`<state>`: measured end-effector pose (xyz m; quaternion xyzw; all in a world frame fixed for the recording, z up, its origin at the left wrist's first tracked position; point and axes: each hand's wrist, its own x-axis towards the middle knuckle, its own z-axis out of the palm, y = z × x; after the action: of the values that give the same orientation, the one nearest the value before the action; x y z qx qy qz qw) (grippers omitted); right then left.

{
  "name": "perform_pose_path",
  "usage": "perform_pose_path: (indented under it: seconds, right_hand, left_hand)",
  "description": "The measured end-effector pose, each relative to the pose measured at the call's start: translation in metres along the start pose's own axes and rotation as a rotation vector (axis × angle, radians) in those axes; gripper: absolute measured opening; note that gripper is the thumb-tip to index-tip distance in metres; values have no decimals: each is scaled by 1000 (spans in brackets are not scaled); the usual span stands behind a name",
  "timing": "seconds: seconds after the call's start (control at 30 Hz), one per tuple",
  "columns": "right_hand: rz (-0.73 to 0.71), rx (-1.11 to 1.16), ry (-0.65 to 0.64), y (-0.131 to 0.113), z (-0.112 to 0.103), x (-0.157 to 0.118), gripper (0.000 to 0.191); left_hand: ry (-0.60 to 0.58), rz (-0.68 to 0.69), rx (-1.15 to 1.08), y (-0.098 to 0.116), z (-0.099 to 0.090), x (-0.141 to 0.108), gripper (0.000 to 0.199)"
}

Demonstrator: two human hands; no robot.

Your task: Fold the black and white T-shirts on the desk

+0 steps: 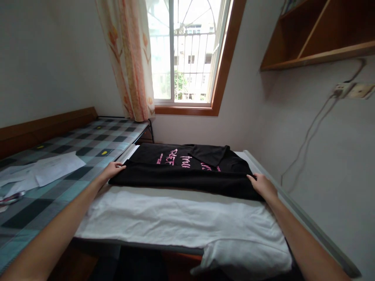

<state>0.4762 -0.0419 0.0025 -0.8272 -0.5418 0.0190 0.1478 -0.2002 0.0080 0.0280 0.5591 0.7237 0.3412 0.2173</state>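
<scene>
A black shirt point(181, 177) with pink lettering lies sideways across the far part of the table, its near side folded over in a long strip. One sleeve rests folded on top of the print. My left hand point(113, 171) pinches the left end of the folded strip. At the strip's right end, my right hand point(263, 185) grips the cloth between thumb and fingers. Nearer to me, a white shirt point(175, 218) is spread out, with its sleeve hanging over the table's front edge.
On the left stands a bed with a checked mattress point(123, 138), bearing white papers point(58, 168). A curtain point(131, 58) hangs by the window point(190, 58). Wooden shelves point(316, 35) and a socket with cables point(342, 89) are on the right wall.
</scene>
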Motion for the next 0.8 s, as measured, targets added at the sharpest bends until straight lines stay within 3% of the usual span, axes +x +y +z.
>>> perform_pose_path:
  seconds: [0.13, 0.27, 0.47, 0.6, 0.8]
  right_hand:
    - [6, -21, 0, -4, -3, -5, 50]
    - [32, -20, 18, -3, -1, -5, 52]
    - [24, 40, -51, 4, 3, 13, 49]
    - [-22, 75, -51, 8, 3, 18, 45]
    - [31, 74, 24, 1, -3, 0, 41]
  left_hand:
    - [-21, 8, 72, 0, 2, 2, 26]
    - [78, 2, 197, 0, 7, 3, 23]
    - [89, -22, 339, 4, 11, 4, 19]
    - [61, 5, 490, 8, 11, 0, 28]
    - [103, 17, 680, 17, 18, -18, 44]
